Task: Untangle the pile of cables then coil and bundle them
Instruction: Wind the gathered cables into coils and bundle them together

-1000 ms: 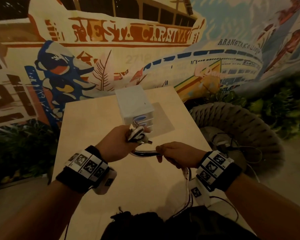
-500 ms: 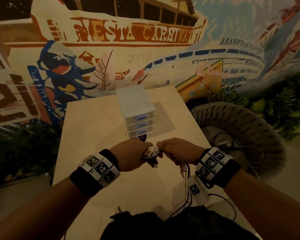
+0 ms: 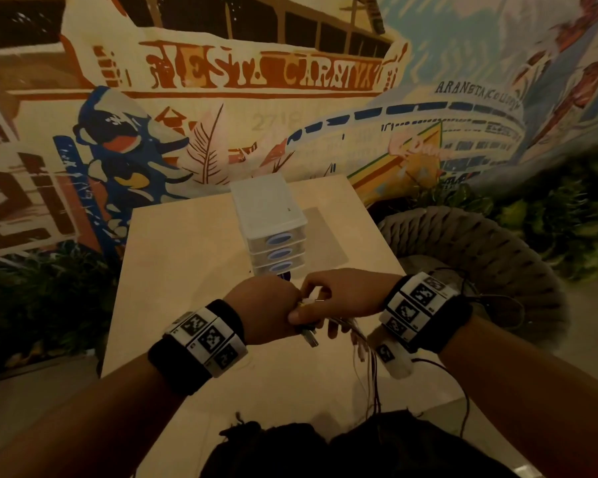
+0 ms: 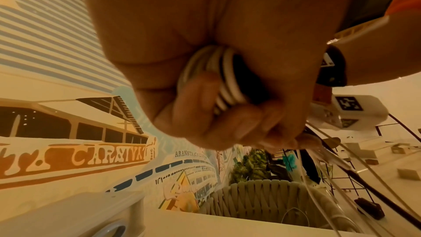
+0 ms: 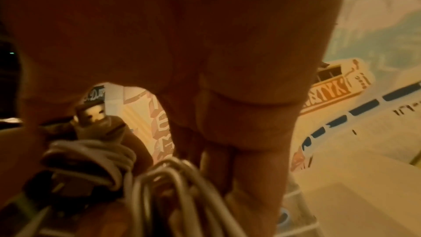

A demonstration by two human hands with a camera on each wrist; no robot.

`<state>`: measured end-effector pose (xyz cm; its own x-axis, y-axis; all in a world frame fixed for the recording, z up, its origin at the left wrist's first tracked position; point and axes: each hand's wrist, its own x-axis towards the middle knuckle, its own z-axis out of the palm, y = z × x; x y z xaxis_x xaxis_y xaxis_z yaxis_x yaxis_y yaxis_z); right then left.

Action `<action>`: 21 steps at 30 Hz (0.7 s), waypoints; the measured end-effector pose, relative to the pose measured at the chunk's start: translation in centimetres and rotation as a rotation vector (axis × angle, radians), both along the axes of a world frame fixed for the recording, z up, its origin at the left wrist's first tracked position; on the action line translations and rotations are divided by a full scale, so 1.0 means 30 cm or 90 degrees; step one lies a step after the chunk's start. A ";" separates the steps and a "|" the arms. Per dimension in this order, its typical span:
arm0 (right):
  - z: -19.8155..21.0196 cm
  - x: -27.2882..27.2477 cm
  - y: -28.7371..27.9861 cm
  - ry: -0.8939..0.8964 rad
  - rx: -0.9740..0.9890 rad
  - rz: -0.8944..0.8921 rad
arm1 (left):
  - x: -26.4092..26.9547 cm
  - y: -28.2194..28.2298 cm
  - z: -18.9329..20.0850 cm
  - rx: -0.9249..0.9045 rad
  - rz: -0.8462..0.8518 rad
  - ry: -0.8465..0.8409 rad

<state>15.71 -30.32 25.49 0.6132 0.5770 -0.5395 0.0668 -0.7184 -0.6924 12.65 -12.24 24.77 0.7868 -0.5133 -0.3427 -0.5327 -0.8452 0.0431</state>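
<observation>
**Both hands closed on one cable bundle**

Left hand (image 3: 263, 313), fingers curled tight around a coil of white and dark cables (image 4: 224, 80), wound loops packed inside the fist. Right hand (image 3: 342, 298) pressed against it, knuckle to knuckle, fingers pinching the same bundle. USB plug (image 3: 310, 338) poking out just below the left fist. Loose cable strands (image 3: 368, 370) trailing down beneath the right wrist. Small drawer unit (image 3: 273, 232) just beyond the knuckles, on the table (image 3: 173, 270).

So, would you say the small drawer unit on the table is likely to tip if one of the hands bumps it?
Possibly: the drawer unit looks tall for its footprint and free-standing on the table. Its thin plastic suggests lightness, so it may slide instead.
</observation>
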 end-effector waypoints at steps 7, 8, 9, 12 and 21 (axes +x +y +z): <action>0.041 -0.005 0.088 -0.047 -0.123 0.097 | -0.012 -0.037 0.007 0.104 0.035 -0.030; 0.044 -0.015 0.105 -0.067 -0.146 0.106 | -0.014 -0.036 0.006 0.101 0.039 -0.031; 0.041 -0.023 0.121 -0.087 -0.171 0.116 | -0.015 -0.032 0.005 0.098 0.047 -0.031; 0.021 -0.041 0.159 -0.107 -0.238 0.134 | -0.017 -0.026 -0.008 0.088 0.067 -0.026; -0.038 -0.052 0.203 -0.219 -0.227 0.097 | -0.006 -0.008 0.011 0.126 0.114 -0.041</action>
